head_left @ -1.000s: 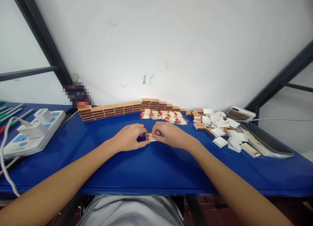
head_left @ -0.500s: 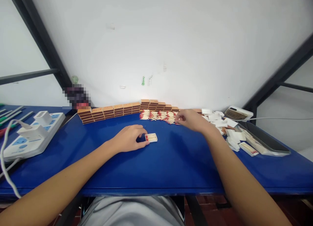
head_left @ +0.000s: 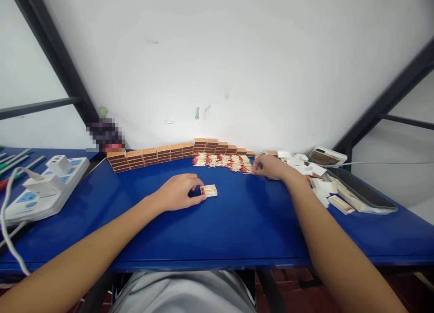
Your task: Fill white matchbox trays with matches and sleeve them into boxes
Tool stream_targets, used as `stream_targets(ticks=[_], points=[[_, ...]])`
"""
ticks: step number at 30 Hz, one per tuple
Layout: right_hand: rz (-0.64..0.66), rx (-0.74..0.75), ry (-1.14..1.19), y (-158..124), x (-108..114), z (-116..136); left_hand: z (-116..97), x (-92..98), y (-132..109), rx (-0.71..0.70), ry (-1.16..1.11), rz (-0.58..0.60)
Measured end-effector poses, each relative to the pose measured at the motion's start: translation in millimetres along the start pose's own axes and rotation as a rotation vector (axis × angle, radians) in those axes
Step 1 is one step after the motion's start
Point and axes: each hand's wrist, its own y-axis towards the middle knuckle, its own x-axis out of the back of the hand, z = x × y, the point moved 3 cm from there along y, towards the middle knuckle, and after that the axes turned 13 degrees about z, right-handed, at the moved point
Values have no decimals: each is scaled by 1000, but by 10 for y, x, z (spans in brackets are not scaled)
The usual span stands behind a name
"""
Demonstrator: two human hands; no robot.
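Near the middle of the blue tabletop, my left hand grips the left end of a small white matchbox tray between thumb and fingers. Red-tipped matches lie side by side in that tray. My right hand is at the right edge of a loose pile of matches, its fingertips pinched together. Whatever sits in that pinch, if anything, is too small to make out. Behind the pile stand stacked matchboxes, and a longer row of stacked matchboxes runs off to the left.
To the right are a heap of white empty trays, a filled matchbox tray, a dark shallow tray and a white boxy device. A power strip with cables occupies the left. The wall rises behind.
My right hand has shifted a little right, to the edge of the match pile. The left hand still holds the tray in the same spot.
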Motion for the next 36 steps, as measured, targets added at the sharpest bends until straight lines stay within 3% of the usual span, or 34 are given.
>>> stream_targets(ticks=[10, 17, 22, 29, 36], points=[[35, 36, 65, -75, 27, 34, -26, 9, -6, 4, -9, 17], [119, 124, 100, -123, 31, 94, -20, 23, -10, 15, -14, 30], [194, 91, 100, -115, 27, 13, -36, 22, -15, 17, -16, 29], [92, 79, 26, -76, 36, -9, -28, 23, -9, 10, -13, 23], [154, 81, 88, -89, 12, 53, -30, 22, -12, 12, -14, 21]])
